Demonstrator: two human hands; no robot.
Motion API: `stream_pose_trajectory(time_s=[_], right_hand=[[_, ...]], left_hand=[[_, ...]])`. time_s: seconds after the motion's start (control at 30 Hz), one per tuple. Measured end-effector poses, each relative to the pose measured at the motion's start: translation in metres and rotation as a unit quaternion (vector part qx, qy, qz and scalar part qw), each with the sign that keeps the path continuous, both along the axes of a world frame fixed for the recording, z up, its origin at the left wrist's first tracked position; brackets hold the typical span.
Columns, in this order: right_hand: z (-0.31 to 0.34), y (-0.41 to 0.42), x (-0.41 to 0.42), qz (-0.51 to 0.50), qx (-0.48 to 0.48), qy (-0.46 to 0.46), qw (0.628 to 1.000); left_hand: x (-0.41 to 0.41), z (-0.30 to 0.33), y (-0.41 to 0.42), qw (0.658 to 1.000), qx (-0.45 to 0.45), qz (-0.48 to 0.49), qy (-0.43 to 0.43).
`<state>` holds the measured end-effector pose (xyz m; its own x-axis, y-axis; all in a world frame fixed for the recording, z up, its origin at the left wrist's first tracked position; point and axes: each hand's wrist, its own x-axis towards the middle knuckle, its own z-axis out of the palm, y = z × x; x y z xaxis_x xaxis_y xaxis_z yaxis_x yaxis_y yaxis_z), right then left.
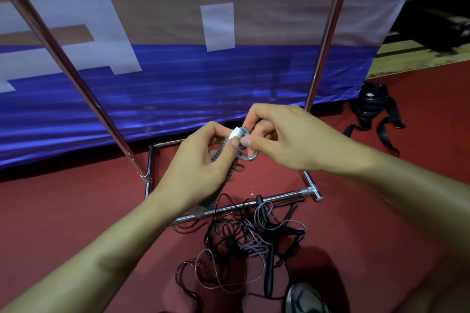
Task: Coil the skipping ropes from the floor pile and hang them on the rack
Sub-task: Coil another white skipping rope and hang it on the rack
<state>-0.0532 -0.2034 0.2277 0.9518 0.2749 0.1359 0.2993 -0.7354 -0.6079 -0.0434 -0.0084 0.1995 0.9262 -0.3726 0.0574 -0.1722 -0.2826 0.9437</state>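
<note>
While one rope is worked at chest height, most ropes are left uncoiled.
Head view, left hand point(203, 157): pinched on the grey beaded rope point(223, 160), white end point(235, 132) at the thumb.
Right hand point(277, 134): fingers curled onto the grey loop point(250, 156).
Below the hands: tangled pile point(244, 246) by the rack point(328, 33) base; nothing seen hung.
Writing: none readable.

Dim, bluish light; dark corners, wide-angle bending at the edges, soft blur throughout.

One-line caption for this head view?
Both hands, left hand and right hand, pinch a grey coiled rope above the floor pile.
</note>
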Motion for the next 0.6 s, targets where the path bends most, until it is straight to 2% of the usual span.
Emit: stream_pose_trajectory(time_s=[0.13, 0.37, 0.5, 0.6], right_hand=[[-0.001, -0.004, -0.001, 0.014, 0.011, 0.027, 0.999], [-0.003, -0.003, -0.005, -0.003, 0.089, 0.046, 0.995], [-0.008, -0.009, -0.006, 0.012, 0.142, 0.138, 0.980], [-0.008, -0.014, -0.008, 0.014, 0.251, 0.223, 0.942]], left_hand=[[-0.001, -0.004, 0.004, 0.997, 0.049, -0.015, -0.061], [0.002, 0.001, 0.004, 0.994, 0.061, -0.041, -0.085], [0.006, 0.000, 0.005, 0.988, 0.098, -0.073, -0.094], [0.009, -0.001, 0.004, 0.988, 0.100, -0.067, -0.098]])
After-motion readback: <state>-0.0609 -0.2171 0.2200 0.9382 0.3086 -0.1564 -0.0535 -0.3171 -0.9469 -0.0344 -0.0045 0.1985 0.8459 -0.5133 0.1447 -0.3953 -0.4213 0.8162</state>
